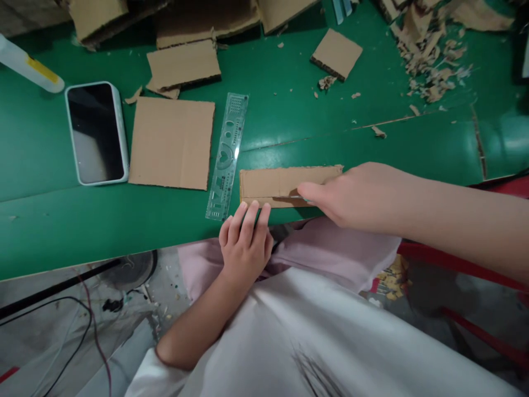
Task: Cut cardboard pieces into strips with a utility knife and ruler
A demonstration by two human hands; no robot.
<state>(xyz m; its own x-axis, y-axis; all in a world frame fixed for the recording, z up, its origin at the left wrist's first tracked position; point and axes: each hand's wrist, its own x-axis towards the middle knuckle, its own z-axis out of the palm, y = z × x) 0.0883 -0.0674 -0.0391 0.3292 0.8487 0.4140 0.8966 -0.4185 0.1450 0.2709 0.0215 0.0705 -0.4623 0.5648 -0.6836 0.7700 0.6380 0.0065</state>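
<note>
Slipping is the chief risk to be weighed: a thin knife is held in the closed right hand, by which most of it is hidden, and its blade is laid along a line on a narrow cardboard strip. The strip is placed flat on the green counter, close to the near edge. By the left hand nothing is grasped; its fingers are slightly parted and their tips are rested on the strip's near side, just beside the line and near the blade. Were too much force used, or a tough layer met, the blade could be jerked toward those fingertips. Because the strip seems to be steadied mainly at one end, it could be swivelled by a sideways push. With the ruler lying apart to the left, no straight edge is offered, so a wavering cut could be made. Below the counter's edge, the lap might be reached by a runaway stroke.
</note>
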